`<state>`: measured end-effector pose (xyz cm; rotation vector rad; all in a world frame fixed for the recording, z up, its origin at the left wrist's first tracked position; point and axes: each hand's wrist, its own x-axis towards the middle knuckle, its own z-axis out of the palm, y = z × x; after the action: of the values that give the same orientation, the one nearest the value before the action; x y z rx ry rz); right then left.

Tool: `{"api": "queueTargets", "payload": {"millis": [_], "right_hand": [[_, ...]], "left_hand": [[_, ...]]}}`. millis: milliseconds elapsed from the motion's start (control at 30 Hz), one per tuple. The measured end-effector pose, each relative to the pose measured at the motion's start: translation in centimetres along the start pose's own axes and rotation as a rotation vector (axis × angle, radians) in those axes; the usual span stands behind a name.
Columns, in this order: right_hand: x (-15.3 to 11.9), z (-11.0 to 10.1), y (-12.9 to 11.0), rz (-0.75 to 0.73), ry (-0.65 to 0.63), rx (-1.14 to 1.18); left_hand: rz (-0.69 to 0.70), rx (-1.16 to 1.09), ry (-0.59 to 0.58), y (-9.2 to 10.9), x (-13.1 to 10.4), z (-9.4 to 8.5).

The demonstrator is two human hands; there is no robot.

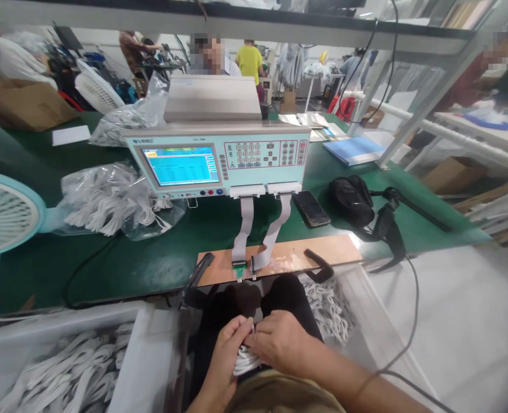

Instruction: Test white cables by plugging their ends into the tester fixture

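Observation:
Over my lap, my left hand (pixel 232 347) and my right hand (pixel 279 341) meet with their fingertips almost touching. Between them is a coiled white cable (pixel 245 361), its loops hanging below the fingers. Both hands are closed on it; the pinched end is mostly hidden by the fingers. Ahead of the hands, at the table's front edge, a small green circuit board (pixel 239 272) with metal connectors sits on a brown board (pixel 288 257). Two grey ribbon cables (pixel 245 226) run from there up to a cable tester (pixel 219 163) with a lit blue screen.
White bins hold coiled cables at lower left (pixel 64 373) and right of my legs (pixel 331 310). Bagged cables (pixel 107 198) and a fan (pixel 8 215) stand left. A phone (pixel 311 208), black pouch (pixel 352 199) and blue folder (pixel 355 150) lie right. Black clamps hold the brown board. Several people are behind.

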<state>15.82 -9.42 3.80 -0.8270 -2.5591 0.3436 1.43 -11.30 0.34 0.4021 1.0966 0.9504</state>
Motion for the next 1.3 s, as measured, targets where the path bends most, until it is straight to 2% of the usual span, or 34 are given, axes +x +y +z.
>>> {"api": "queueTargets", "payload": {"millis": [100,167,233,300,400,467,633,767,900,1033,1100,1300], "right_hand": [[0.2,-0.7,0.0,-0.032,-0.082,0.017],[0.2,-0.5,0.3,0.008,-0.063,0.033],[0.3,0.3,0.7,0.122,0.043,0.109],[0.6,1.4,1.2,0.294,0.211,0.272],[1.4,3.1,2.1,0.533,0.423,0.553],[1.9,3.8,2.7,0.632,0.502,0.695],[2.5,3.8,3.3,0.765,0.608,0.915],[2.0,3.2,3.1,0.747,0.681,0.84],[1.6,3.4,3.5,0.671,0.659,0.704],[2.2,4.2,3.9,0.763,0.56,0.9],[2.8,4.4,4.0,0.821,0.54,1.017],[4.0,3.8,3.8,0.905,0.559,1.202]], "left_hand": [[0.02,0.096,0.014,-0.2,0.1,0.0],[0.105,0.154,0.061,-0.2,0.3,0.0],[0.245,0.279,0.128,0.0,0.7,0.0],[0.397,0.458,0.189,0.4,1.3,0.0],[0.592,0.678,0.233,1.0,2.3,0.2],[0.69,0.761,0.241,1.4,3.0,0.2],[0.715,0.793,0.245,2.0,3.7,0.6],[0.778,0.884,0.197,2.0,3.3,0.9],[0.713,0.881,0.186,1.3,3.3,0.4],[0.622,0.695,0.225,0.4,4.1,-0.7],[0.544,0.559,0.203,0.3,4.4,-1.1],[0.193,0.079,-0.117,2.4,4.0,-1.7]]}}
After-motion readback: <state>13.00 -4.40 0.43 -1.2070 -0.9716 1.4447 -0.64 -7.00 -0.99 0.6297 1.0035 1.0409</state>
